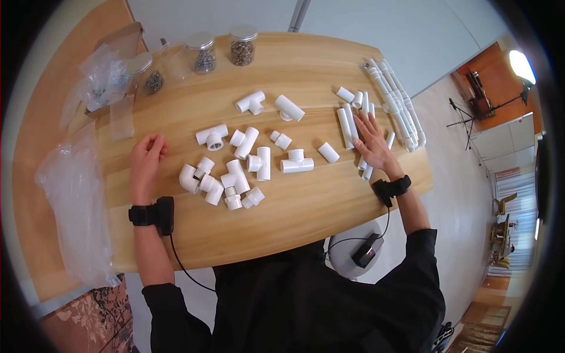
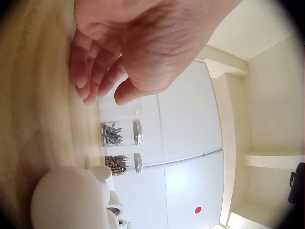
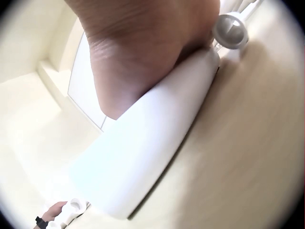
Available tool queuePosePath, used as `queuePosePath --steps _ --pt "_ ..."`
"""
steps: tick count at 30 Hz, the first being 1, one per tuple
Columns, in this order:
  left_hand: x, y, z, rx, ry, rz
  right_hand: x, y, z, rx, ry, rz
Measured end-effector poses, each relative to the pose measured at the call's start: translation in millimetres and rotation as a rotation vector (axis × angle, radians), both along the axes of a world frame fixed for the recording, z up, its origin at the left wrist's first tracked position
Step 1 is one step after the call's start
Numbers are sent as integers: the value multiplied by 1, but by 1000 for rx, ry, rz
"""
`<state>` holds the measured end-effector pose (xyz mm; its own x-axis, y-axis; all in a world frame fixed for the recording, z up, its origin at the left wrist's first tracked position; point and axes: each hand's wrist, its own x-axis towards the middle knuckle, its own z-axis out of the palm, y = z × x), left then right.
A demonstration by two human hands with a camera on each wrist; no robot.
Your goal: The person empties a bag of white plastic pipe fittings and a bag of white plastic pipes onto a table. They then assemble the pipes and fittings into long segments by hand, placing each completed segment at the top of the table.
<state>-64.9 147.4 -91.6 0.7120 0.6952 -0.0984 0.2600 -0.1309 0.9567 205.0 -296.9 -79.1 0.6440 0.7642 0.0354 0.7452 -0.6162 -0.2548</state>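
Note:
My right hand [image 1: 374,144] lies with fairly straight fingers over a group of short white pipes [image 1: 344,128] at the right of the table. In the right wrist view the hand [image 3: 152,52] touches or hovers close over a white pipe [image 3: 152,138]; which of the two I cannot tell. My left hand [image 1: 147,160] rests at the table's left side, fingers loosely curled and holding nothing; the left wrist view shows the hand [image 2: 143,47] beside the tabletop. Between the hands lie several white tee fittings [image 1: 297,162] and elbow fittings [image 1: 188,179].
Jars of screws [image 1: 243,46] stand at the back. Plastic bags [image 1: 76,206] and an open box [image 1: 118,97] are at the left. Joined white pipes [image 1: 397,103] lie along the right edge. A stool [image 1: 344,259] is below the front edge.

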Motion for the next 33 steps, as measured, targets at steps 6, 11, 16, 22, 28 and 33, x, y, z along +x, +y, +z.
queuePosePath --steps 6,11,16,22,28,33 --pt "1 0 -2 -13 -21 -16 -12 13 5 7 22 12" --pt "1 -2 -1 2 -28 -22 -18 19 7 23 45 71" --pt "1 -5 -1 23 -9 -38 -23 34 18 -14 48 99" --pt "4 -16 -4 284 41 -100 -44 83 75 90 -170 138" --pt "6 -32 7 388 76 -174 -61 147 78 145 -104 198" --pt "7 -33 6 410 50 -181 -53 208 57 -31 -105 235"
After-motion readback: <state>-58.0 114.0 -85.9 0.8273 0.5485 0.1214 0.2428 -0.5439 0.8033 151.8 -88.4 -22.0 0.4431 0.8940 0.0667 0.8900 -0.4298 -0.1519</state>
